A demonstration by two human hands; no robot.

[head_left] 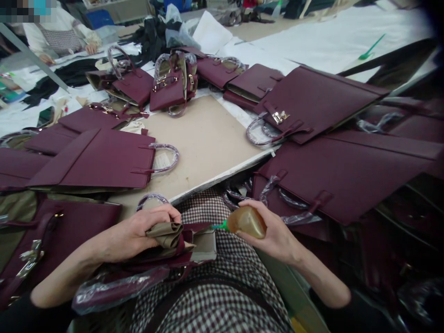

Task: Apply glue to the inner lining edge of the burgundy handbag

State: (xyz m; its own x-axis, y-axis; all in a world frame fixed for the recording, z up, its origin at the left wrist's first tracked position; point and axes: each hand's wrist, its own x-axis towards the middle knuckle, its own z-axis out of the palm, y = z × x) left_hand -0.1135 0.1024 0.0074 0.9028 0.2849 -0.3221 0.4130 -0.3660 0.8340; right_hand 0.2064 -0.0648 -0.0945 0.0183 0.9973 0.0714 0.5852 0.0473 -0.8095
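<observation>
My left hand is closed around the bunched olive lining of a burgundy handbag, which lies across my lap. One of the bag's handles is wrapped in clear plastic and points toward me. A squeeze bottle of amber liquid is gripped in my right hand. It lies nearly sideways, and its green nozzle points left at the bag's open edge, by a pale inner panel. Whether the tip touches the bag I cannot tell.
Several burgundy handbags lie on the left, at the back and on the right of the beige board. Their handles are plastic-wrapped. A person works across the table at the far left. A green brush-like tool lies at the back right.
</observation>
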